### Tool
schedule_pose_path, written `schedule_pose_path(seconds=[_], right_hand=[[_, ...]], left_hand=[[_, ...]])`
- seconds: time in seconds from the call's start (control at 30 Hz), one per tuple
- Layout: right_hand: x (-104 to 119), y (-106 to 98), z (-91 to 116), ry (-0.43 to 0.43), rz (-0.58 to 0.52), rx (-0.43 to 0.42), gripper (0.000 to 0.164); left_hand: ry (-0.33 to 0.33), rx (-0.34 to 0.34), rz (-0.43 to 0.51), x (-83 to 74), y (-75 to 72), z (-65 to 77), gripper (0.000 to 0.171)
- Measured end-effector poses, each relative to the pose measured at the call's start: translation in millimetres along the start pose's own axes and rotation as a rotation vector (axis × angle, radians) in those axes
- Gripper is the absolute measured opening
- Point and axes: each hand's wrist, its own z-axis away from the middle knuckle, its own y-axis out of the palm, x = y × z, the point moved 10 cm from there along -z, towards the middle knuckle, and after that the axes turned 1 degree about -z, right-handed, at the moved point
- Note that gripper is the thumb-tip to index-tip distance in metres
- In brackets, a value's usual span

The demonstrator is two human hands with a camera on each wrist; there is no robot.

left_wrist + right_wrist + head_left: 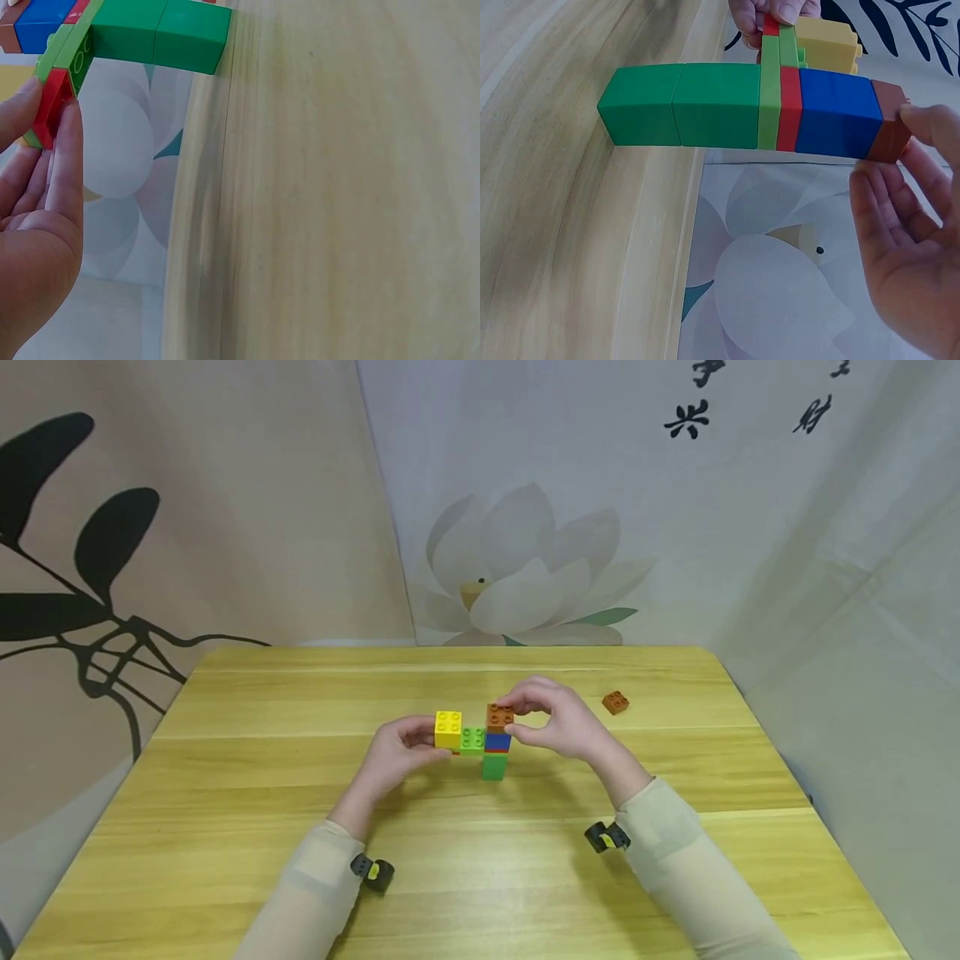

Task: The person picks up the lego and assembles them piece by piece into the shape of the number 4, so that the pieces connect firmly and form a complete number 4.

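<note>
A tower of toy building bricks stands near the table's middle. Two dark green bricks (716, 105) form its base. Above them come a light green plate (769, 101), a thin red brick (789, 109), a blue brick (836, 112) and a brown brick (886, 120) on top. My right hand (558, 718) pinches the brown brick between thumb and fingers. Leftward the light green part juts out, with a yellow brick (448, 729) on its end and a red brick (52, 105) beneath. My left hand (397, 752) grips that end, thumb and fingers around the red brick.
Another brown brick (616, 702) lies apart on the wooden table (480, 877), right of the tower and farther back. Behind the table's far edge hangs a printed cloth (525, 560). Each sleeve carries a small black camera (607, 837) at the wrist.
</note>
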Motion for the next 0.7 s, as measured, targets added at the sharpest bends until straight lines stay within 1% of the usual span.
schedule_pose_path(seconds=[0.27, 0.7], right_hand=[[5.4, 0.2, -2.0, -0.001, 0.048, 0.006, 0.029], [6.4, 0.8, -3.5, 0.009, 0.039, -0.006, 0.027]], left_hand=[[0.001, 0.003, 0.009, 0.4, 0.1, -0.3, 0.042], [0.005, -0.002, 0.004, -0.5, -0.4, 0.2, 0.043]])
